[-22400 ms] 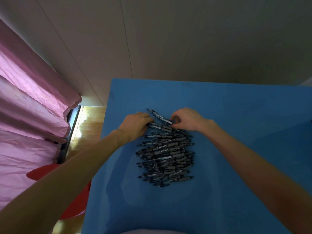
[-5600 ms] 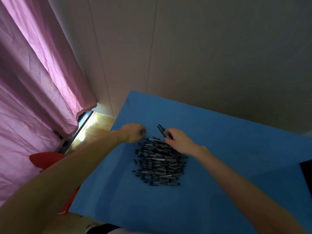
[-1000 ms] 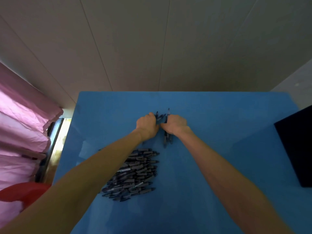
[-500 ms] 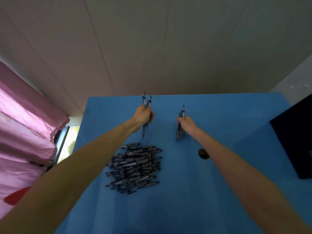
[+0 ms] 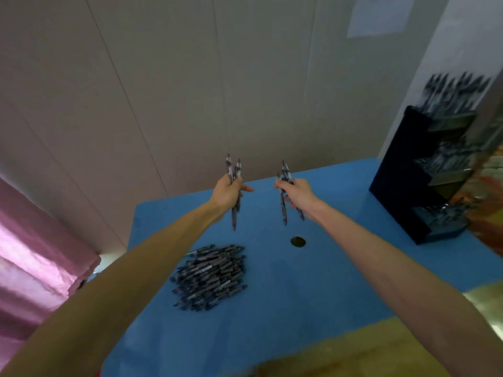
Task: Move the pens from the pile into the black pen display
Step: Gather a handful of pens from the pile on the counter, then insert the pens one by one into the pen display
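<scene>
A pile of dark pens (image 5: 211,276) lies on the blue table (image 5: 313,300), left of its middle. My left hand (image 5: 227,193) grips a small upright bunch of pens (image 5: 233,170) above the table, beyond the pile. My right hand (image 5: 296,194) holds another bunch of pens (image 5: 283,206) a little to the right, at the same height. The black pen display (image 5: 402,175) stands at the table's far right, with tiers that hold several pens; it looks blurred.
A round hole (image 5: 298,241) sits in the table below my right hand. A pink curtain (image 5: 35,268) hangs at the left. A pale panelled wall (image 5: 190,91) rises behind the table, with a white sheet (image 5: 378,14) pinned high on it.
Both hands have risen with their pens and stay apart. The view has swung right and up, so the black display shows in full.
</scene>
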Tool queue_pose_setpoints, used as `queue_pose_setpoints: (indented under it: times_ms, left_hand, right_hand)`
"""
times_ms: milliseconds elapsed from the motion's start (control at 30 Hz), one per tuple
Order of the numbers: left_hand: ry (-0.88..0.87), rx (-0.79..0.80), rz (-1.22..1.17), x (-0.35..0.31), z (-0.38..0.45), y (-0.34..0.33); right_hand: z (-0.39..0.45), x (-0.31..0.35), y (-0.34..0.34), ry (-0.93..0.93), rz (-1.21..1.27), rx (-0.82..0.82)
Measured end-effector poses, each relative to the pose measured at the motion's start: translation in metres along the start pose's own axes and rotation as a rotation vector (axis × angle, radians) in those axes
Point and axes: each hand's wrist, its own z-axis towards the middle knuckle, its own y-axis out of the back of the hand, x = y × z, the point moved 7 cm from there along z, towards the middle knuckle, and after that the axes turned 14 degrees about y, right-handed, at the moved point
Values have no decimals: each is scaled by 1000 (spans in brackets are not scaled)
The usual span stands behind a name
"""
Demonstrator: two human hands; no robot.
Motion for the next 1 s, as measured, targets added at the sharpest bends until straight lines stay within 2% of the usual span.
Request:
queue_pose_setpoints:
  times_ms: [133, 300, 533, 700, 833, 1000]
  left_hand:
    - [-65, 6, 40, -18, -42, -21]
    - [-135, -90, 98, -29, -97, -57]
    - [-154, 16, 59, -58, -155, -134]
    - [-148, 15, 74, -77, -174, -189]
    - [-100, 46, 39, -86, -179, -242]
    - [-66, -24, -39, -104, -172, -315]
  right_hand:
    - [-53, 7, 47, 13, -91, -83]
    - [-123, 3, 116, 39, -170, -179]
    - [-193, 30, 218, 154, -245, -345]
    - [-229, 42, 283, 229, -272, -436]
    - [-251, 23, 340, 212, -323, -483]
    - [-267, -24, 431, 160, -292, -520]
